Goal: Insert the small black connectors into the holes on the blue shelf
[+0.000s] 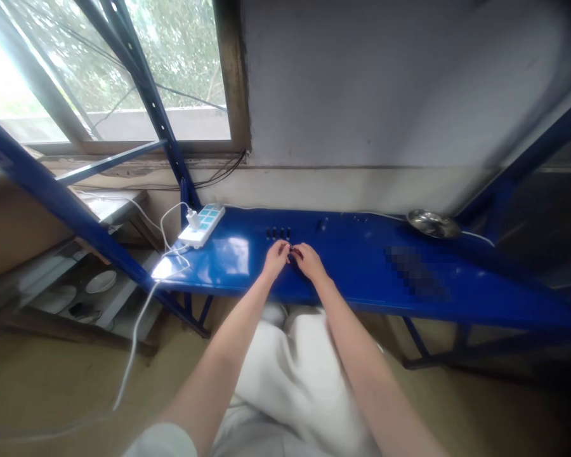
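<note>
My left hand (276, 258) and my right hand (309, 260) meet over the front half of the blue table (352, 266). Both are closed, fingertips pinched around a small dark piece (292, 250) that shows between them; it is too small to name. Just beyond my fingers stands a row of several small black cylinders (278, 233) with lighter ends. Farther back and to the right lie a small clear-and-dark piece (323, 223) and a few tiny bits (356, 219).
A white power strip (202, 226) with a plugged-in charger sits at the table's left end, its cable hanging over the edge. A shiny metal dish (432, 223) stands at the back right, near a blurred-out dark object (416, 273). Blue posts (147, 95) rise at the left.
</note>
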A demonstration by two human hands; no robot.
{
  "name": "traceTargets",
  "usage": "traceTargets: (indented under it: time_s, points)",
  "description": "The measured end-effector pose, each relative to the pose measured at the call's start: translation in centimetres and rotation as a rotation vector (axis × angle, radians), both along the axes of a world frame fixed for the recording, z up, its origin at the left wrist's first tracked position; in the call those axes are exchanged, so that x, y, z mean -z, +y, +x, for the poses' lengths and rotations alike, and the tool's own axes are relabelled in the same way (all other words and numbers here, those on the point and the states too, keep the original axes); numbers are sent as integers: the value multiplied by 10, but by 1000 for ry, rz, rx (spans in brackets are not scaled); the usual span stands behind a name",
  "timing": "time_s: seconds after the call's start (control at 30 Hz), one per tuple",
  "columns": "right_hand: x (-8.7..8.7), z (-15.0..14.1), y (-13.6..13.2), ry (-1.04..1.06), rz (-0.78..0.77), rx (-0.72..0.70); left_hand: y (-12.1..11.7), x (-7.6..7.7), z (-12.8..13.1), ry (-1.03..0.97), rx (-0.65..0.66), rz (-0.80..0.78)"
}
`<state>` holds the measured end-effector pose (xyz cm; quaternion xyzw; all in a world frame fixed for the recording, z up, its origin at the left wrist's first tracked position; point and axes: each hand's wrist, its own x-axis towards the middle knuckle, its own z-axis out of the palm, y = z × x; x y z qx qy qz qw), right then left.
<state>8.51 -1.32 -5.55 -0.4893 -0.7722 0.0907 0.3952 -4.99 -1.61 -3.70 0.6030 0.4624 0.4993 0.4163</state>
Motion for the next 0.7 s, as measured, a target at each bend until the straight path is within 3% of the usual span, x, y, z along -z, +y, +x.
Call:
traceTargets:
  time_s: [0.23,0.5,0.7]
  points:
    - [-6,-1,-3,-12,-13,63,2,4,0,-45,16,-23]
    - [-13,16,-7,477,-132,404,1,4,1,-55,-18,-67]
    - [-12,19,-4,508,-167,457,1,3,0,-31,-26,-87]
